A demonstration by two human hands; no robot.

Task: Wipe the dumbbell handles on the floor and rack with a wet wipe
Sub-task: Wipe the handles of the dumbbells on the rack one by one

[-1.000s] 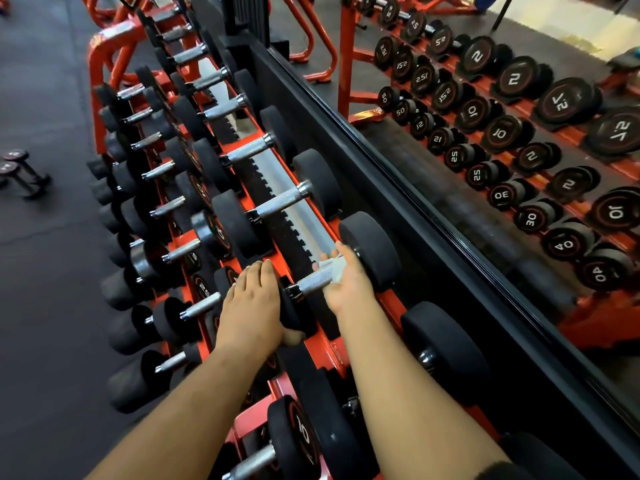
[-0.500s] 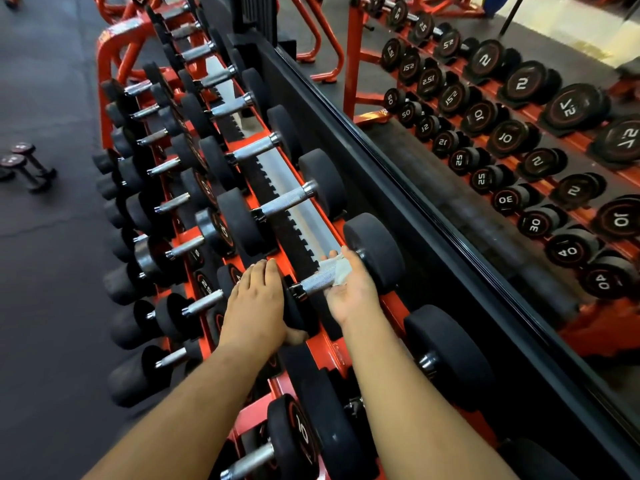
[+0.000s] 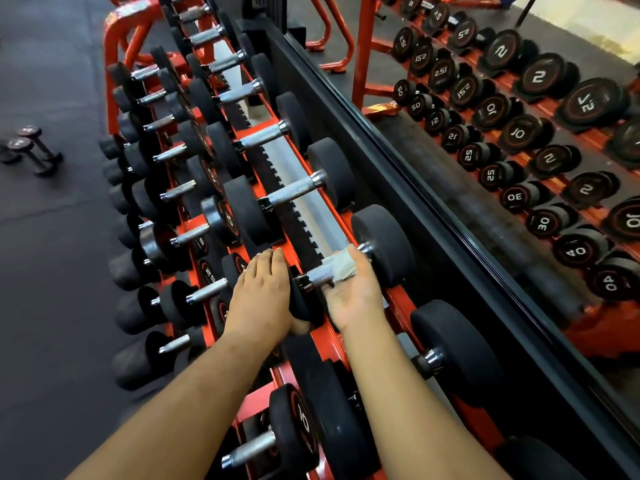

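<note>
A black-headed dumbbell lies on the top tier of the orange rack (image 3: pixel 401 299), and its knurled steel handle (image 3: pixel 317 276) shows between my hands. My right hand (image 3: pixel 356 292) reaches under that handle, palm turned up, and its fingers wrap a white wet wipe (image 3: pixel 343 266) round the handle's far end, close to the far head (image 3: pixel 384 244). My left hand (image 3: pixel 263 299) lies flat with straight fingers against the outer face of the near head (image 3: pixel 304 306), thumb tucked below it.
Several more dumbbells fill the rack's tiers ahead and below, such as the neighbour (image 3: pixel 294 192). A black-framed mirror (image 3: pixel 485 150) runs along the right and reflects the rack. Two small dumbbells (image 3: pixel 34 150) lie on the dark rubber floor at left.
My right hand has rolled round the handle, so its palm now faces up, and the wipe has turned with it. My left hand stays on the near head.
</note>
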